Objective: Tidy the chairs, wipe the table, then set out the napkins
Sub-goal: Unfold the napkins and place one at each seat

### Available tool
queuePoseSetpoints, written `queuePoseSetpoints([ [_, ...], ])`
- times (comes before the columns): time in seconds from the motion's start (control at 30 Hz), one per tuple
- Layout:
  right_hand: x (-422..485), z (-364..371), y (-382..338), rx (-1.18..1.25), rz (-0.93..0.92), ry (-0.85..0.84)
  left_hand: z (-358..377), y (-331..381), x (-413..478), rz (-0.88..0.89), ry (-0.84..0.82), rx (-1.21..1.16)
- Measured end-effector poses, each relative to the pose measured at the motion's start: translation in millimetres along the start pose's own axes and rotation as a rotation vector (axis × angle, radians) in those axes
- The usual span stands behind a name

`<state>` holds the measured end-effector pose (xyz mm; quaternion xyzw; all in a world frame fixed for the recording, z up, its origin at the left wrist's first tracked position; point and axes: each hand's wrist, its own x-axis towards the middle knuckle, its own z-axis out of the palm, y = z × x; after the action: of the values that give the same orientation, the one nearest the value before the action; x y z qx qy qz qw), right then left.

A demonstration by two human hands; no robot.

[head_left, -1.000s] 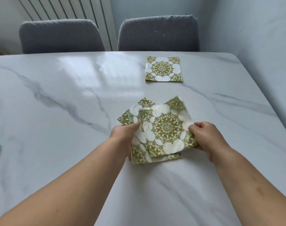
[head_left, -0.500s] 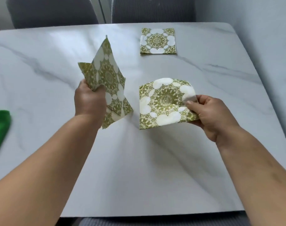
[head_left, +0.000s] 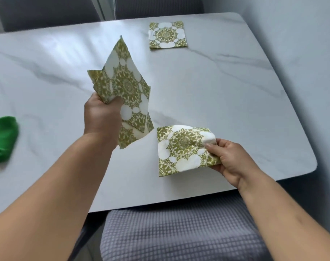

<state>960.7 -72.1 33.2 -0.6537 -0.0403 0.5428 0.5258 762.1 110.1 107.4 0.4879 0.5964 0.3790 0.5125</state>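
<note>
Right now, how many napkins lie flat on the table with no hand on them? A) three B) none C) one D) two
C: only the far napkin lies flat and free; the left hand holds a bunch of napkins in the air, and the right hand pinches a single napkin by its edge.

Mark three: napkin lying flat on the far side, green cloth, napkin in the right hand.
Flat napkin (head_left: 167, 34): head view, on its central medallion.
Green cloth (head_left: 2, 138): head view, middle of the visible fabric.
Single held napkin (head_left: 183, 143): head view, on its central medallion.
</note>
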Motion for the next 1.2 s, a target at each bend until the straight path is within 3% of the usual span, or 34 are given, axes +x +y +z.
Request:
queuePoseSetpoints([
  [0.53,7,-6,30,-0.497,-0.179,0.305,-34,-15,-18,0.021,-0.072,-0.005],
  [0.93,15,4,15,-0.714,-0.296,0.334,-37,-16,-6,0.023,-0.053,-0.012],
  [1.07,15,13,4,-0.636,-0.419,0.285,-39,-16,-1,0.024,-0.039,-0.013],
  [1.2,25,4,3,-0.503,-0.325,0.331,-37,-15,1,0.03,-0.033,-0.002],
])
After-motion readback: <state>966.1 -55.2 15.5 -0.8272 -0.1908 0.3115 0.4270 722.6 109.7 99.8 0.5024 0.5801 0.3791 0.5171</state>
